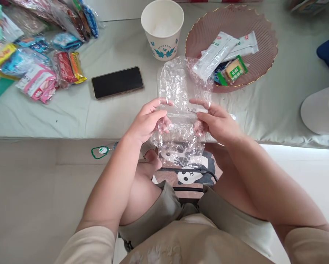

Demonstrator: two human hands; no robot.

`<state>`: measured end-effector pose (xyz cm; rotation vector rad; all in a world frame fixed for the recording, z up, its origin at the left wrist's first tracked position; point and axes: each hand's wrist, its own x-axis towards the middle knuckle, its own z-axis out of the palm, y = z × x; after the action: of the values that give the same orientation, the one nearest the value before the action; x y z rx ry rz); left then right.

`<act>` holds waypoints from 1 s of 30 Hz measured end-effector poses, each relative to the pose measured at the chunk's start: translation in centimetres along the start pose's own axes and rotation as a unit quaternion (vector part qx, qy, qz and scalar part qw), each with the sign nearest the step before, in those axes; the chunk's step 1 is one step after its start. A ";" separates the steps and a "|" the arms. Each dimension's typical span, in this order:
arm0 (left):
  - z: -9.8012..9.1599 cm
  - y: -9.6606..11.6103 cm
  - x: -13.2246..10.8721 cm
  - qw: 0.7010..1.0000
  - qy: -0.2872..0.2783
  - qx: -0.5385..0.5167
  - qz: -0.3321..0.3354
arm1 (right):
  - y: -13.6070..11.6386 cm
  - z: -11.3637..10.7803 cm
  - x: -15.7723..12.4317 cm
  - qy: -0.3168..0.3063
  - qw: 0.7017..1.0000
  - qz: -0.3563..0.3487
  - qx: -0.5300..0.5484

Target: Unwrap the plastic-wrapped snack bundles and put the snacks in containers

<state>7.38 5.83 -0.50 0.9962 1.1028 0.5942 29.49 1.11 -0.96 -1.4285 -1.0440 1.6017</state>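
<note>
My left hand [147,121] and my right hand [218,121] both pinch a clear, crinkled plastic bag [181,110], one on each side edge. The bag hangs upright between them above my knees, just in front of the table edge. Its upper part stands up over the table, in front of a pink ribbed plate [263,47]. The fingers of both hands are closed on the plastic. Nothing shows inside the bag.
On the pale green table: a white paper cup [162,29], a black phone [117,82], a pile of snack packets [37,55] at the left, and wrapped packets [222,55] in the pink plate. A white container [321,110] stands at the right. A panda-print stool [189,178] sits between my knees.
</note>
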 end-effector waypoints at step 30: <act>-0.9 -2.0 2.0 0.986 0.018 -0.008 0.163 | 2.1 -1.6 1.4 0.074 0.870 -0.423 -0.241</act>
<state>7.10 6.86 -3.28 1.1660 0.9710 0.8862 30.89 1.73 -3.55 -1.0908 -1.7362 0.6043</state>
